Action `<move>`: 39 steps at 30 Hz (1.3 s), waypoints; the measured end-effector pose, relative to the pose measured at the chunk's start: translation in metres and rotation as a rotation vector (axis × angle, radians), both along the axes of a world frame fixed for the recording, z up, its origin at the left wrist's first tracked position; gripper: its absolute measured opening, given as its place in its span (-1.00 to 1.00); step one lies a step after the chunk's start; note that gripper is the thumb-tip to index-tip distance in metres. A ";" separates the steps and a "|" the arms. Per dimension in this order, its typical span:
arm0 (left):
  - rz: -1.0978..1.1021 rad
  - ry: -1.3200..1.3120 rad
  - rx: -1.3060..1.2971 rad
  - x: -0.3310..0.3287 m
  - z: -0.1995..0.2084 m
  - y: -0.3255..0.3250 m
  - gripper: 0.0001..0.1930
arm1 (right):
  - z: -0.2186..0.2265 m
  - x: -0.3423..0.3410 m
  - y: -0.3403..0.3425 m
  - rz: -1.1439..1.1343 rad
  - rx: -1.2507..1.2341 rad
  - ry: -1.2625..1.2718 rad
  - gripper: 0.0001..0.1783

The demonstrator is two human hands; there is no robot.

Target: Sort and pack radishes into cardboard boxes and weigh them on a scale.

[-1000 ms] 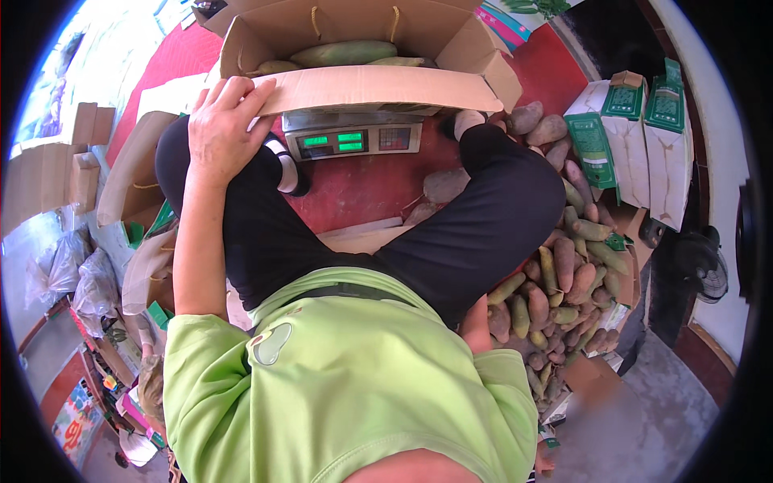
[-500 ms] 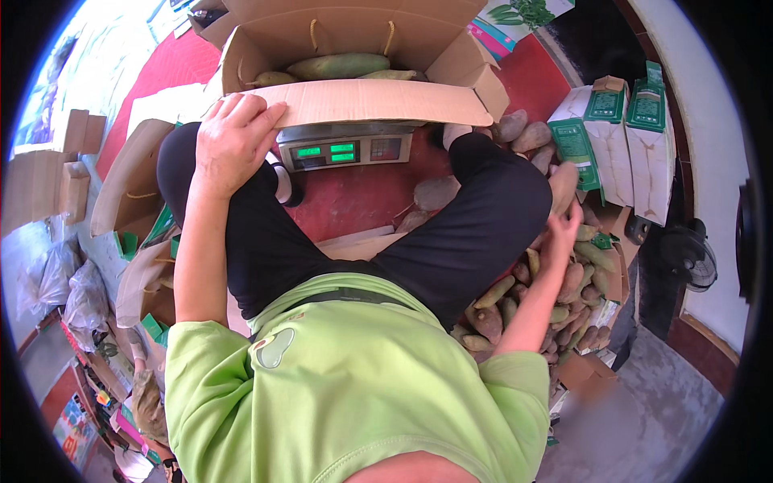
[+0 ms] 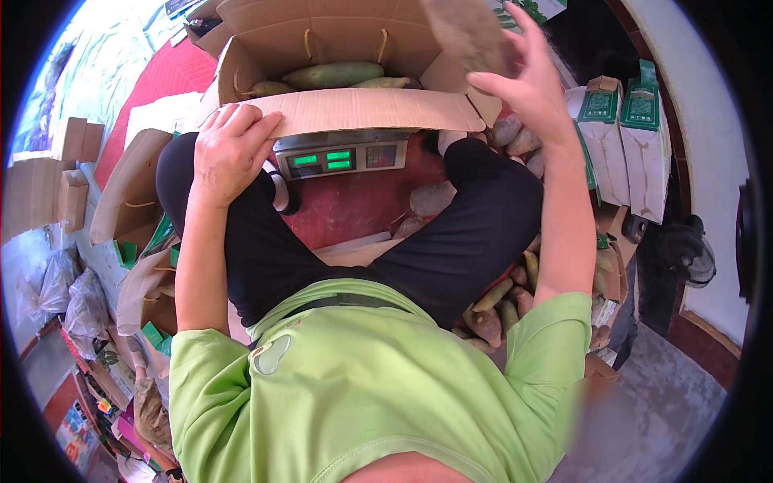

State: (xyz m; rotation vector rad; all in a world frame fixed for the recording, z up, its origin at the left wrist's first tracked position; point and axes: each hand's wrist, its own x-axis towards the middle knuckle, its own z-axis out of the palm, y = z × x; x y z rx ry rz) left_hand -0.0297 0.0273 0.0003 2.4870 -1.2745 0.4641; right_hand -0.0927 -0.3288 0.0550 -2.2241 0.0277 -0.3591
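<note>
Nearest to us are our light green shirt [image 3: 370, 370] and our black trousers [image 3: 467, 233], the knees spread left and right. Just to the right of the trousers lies a heap of reddish and greenish tubers [image 3: 491, 322], partly hidden by our right forearm. Well to the left we see cloudy plastic bags [image 3: 87, 302], and a little farther, beside our left knee, an open carton [image 3: 129, 193]. A black fan [image 3: 684, 251] stands far over on the right, with white-and-green boxes [image 3: 644, 161] beyond it.

Between our knees, on a red floor [image 3: 338, 209], sits a scale [image 3: 342, 157] with lit green displays. Above it our left hand [image 3: 233, 153] grasps the near flap [image 3: 370, 111] of a large cardboard box [image 3: 330, 28] at its left end; we cannot see the fingertips. Behind that flap, inside the box, lie long greenish tubers [image 3: 334, 76], and two cord loops [image 3: 383, 44] hang on the far wall.

Farthest on the right, our right hand [image 3: 527, 76] is raised and grasps a brown tuber [image 3: 467, 32], thumb on the near side and some fingers spread. The tuber is blurred and overlaps the box's far right part in our view; we cannot tell whether it touches the cardboard.
</note>
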 end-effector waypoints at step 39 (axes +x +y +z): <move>0.137 -0.159 0.043 0.006 -0.017 0.001 -0.67 | -0.357 -0.458 0.000 -1.350 0.741 1.005 -0.65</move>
